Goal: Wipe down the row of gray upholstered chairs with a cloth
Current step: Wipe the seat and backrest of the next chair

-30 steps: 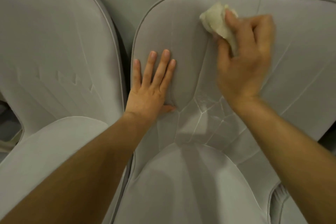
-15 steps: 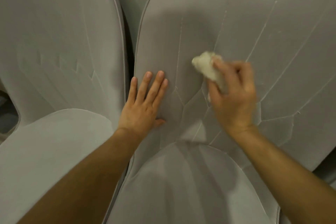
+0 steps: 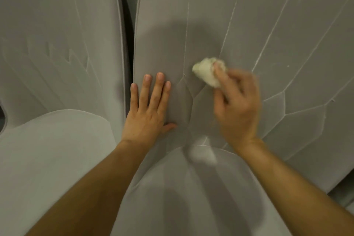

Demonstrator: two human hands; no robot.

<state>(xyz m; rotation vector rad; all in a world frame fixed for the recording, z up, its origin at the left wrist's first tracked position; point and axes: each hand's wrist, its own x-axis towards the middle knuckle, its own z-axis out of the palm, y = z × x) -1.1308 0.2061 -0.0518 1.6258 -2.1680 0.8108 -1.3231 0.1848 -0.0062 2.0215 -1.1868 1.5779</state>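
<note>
Dim indoor light, with a dark gap (image 3: pixel 2 119) at far left.

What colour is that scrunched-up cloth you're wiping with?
The cloth is a creamy off-white, bunched in the right hand; the head view shows it.

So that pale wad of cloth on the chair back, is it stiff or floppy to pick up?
Probably floppy: the cloth is crumpled into a wad in the curled fingers of the right hand. Likely light, since fingers alone hold it. It probably drags rather than slides on the upholstered backrest.

Gray chair (image 3: pixel 249 21) — L hand (image 3: pixel 147 113), cloth (image 3: pixel 205 73)
</note>
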